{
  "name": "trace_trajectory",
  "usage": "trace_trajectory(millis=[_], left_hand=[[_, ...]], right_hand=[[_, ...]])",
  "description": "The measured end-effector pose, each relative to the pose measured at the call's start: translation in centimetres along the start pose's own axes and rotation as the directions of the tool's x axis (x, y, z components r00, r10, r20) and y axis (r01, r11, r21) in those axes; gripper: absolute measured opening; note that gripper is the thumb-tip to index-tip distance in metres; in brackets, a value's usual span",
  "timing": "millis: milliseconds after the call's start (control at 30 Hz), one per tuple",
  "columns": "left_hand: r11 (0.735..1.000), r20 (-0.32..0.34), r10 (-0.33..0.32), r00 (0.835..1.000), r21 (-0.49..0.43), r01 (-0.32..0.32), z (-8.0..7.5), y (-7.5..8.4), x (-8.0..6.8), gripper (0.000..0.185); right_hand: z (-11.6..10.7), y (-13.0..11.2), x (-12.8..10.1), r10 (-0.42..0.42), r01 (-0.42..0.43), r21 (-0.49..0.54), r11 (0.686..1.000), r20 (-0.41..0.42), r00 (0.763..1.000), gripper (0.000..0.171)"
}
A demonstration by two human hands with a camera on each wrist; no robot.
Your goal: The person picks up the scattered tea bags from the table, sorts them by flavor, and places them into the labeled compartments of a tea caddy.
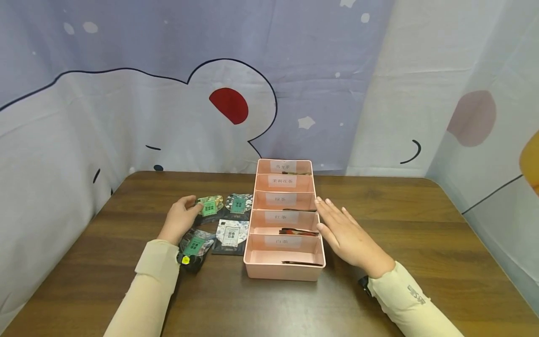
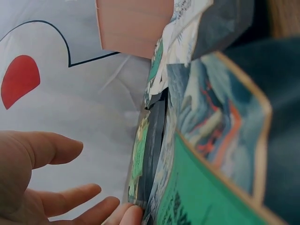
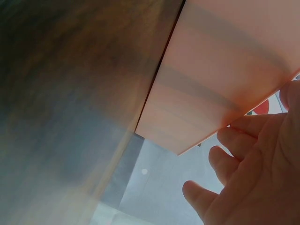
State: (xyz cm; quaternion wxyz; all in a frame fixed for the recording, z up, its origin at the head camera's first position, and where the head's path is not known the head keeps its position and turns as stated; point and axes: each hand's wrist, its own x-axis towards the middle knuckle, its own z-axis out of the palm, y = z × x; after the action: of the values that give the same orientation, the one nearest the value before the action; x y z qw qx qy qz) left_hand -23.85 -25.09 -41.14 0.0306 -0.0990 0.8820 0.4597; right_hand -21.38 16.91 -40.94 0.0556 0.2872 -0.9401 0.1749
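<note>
So the biggest thing here is the dark brown wooden tabletop [image 1: 421, 243], filling the lower half of the head view, with a cartoon-print cloth backdrop [image 1: 168, 117] hung behind it across the top.

Dead centre sits the long pink plastic organiser box with five compartments [image 1: 284, 271]. Its long axis runs straight away from the camera, one short end near the bottom of the frame and the other pointing up at the backdrop. Each compartment has a white label, and a few show the edge of a packet inside.

The right hand [image 1: 343, 231] is right of centre, laid flat and relaxed with the fingers straight and together, pointing up-left. It rests against the box's right wall and isn't gripping anything. The right wrist view shows the fingertips [image 3: 234, 136] touching that pink wall.

Left of the box are four small foil tea packets lying flat on the tabletop. The left hand [image 1: 182, 220] has its fingers curled onto the green-labelled tea packet at the upper left [image 1: 209, 207], pinching its left edge. Next to that lies a dark packet with a green label [image 1: 238, 204], below it a white-labelled packet [image 1: 230, 235], and another green-labelled packet [image 1: 194, 245] tucked just under the left wrist.
</note>
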Motion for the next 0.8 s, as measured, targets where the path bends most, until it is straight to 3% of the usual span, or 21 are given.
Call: trace_trajectory(millis=[333, 500, 633, 800], left_hand=[[1.0, 0.026, 0.017, 1.0, -0.002, -0.017, 0.0, -0.2, 0.0, 0.065], [0.987, 0.087, 0.056, 0.995, 0.146, -0.069, -0.2, -0.1, 0.3, 0.062], [0.947, 0.137, 0.093, 0.986, 0.294, -0.131, -0.2, 0.5, 1.0, 0.064], [0.91, 0.199, 0.074, 0.977, 0.387, -0.148, -0.2, 1.0, 1.8, 0.075]], right_hand=[[0.0, 0.0, 0.0, 0.002, -0.002, 0.013, 1.0, 0.005, 1.0, 0.06], [0.1, 0.0, 0.0, 0.0, -0.001, 0.018, 1.0, 0.018, 1.0, 0.06], [0.1, 0.1, 0.0, 0.003, -0.003, 0.018, 1.0, 0.014, 1.0, 0.06], [0.0, 0.1, 0.0, 0.006, -0.006, 0.022, 1.0, 0.015, 1.0, 0.06]])
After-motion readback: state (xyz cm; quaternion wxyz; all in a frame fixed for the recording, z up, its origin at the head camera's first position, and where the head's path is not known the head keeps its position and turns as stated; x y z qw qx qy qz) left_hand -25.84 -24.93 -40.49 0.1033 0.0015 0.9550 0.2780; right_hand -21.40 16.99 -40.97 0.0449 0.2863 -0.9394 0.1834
